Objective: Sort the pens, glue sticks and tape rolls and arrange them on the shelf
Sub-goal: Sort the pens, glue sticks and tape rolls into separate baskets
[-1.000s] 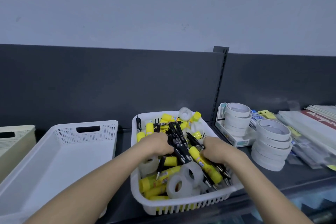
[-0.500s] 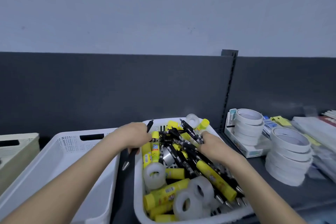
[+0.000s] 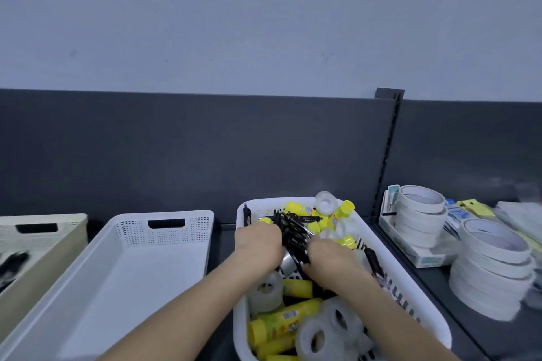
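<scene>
A white basket [image 3: 264, 201] at centre right holds mixed black pens [image 3: 293, 230], yellow glue sticks [image 3: 287, 321] and clear tape rolls [image 3: 315, 337]. Both my hands are inside it, on either side of a bundle of pens. My left hand [image 3: 258, 243] curls down against the bundle's left side. My right hand [image 3: 330, 256] grips the bundle from the right. The fingertips of both hands are hidden among the pens. More glue sticks and a tape roll lie at the basket's far end.
An empty white basket [image 3: 164, 224] stands to the left. Further left, a beige basket [image 3: 44, 227] holds blurred black pens [image 3: 13, 262]. Stacks of white tape [image 3: 495, 258] and a box with tape [image 3: 421, 208] sit on the shelf at right, with packets behind.
Half a second ago my left hand carried a pen leftward over the gap between the baskets. It is now back in the mixed basket beside my right hand. The view shifted left.
</scene>
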Motion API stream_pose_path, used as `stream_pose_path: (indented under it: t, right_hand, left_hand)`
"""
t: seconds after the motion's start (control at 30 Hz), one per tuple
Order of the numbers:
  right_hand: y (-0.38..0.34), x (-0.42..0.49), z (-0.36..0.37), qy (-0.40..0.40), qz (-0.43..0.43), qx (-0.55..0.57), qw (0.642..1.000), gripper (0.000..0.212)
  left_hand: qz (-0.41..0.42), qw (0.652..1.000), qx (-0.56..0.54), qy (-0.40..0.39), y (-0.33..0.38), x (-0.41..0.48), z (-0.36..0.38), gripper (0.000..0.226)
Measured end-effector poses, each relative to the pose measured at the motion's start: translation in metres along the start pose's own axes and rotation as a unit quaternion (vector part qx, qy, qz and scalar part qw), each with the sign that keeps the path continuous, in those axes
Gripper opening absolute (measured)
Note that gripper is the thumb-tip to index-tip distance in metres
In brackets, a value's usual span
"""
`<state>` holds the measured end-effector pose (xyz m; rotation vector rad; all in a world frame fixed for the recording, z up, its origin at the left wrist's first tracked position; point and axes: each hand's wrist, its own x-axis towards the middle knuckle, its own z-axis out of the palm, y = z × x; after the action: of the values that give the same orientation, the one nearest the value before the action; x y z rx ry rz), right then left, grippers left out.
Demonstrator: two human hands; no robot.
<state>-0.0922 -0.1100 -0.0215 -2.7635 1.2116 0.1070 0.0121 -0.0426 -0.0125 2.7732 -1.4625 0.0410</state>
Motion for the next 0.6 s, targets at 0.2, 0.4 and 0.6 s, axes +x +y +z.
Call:
stream_pose_path:
  t: [0.2, 0.4, 0.6]
  right_hand:
    - [0.042, -0.011, -0.027, 0.029, 0.004, 0.228, 0.973, 0.024]
    - [0.047, -0.042, -0.033, 0.007, -0.023, 0.569, 0.822, 0.019]
    - [0.017, -0.06, -0.021, 0.005, -0.057, 0.668, 0.742, 0.009]
  left_hand:
    - [0.005, 0.999, -0.025, -0.038, 0.007, 0.001, -0.001, 0.021]
    - [0.03, 0.972, -0.234, -0.005, -0.005, -0.012, -0.022, 0.017]
    - [0.029, 0.91, -0.409, 0.058, -0.03, -0.041, -0.048, 0.011]
